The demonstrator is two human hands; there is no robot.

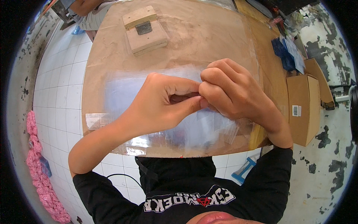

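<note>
Above the near part of the table, my left hand (164,102) and my right hand (236,89) meet fingertip to fingertip. The left thumb and forefinger are pinched together against the right hand. My right fingers are curled in tightly, knuckles up. Whatever lies between the fingertips is hidden or too small to make out. Beneath both hands spreads a layer of clear, bluish plastic bags (125,89), with smaller clear plastic pieces (207,130) nearer to me. A white printed paper strip (97,121) lies at the left edge, close to my left forearm.
A wooden block fixture (149,44) with a dark inset stands at the far left of the brown-covered table (209,37). To the right are an open cardboard box (298,97) and blue bins (285,54). Another person (89,13) is at the far left corner.
</note>
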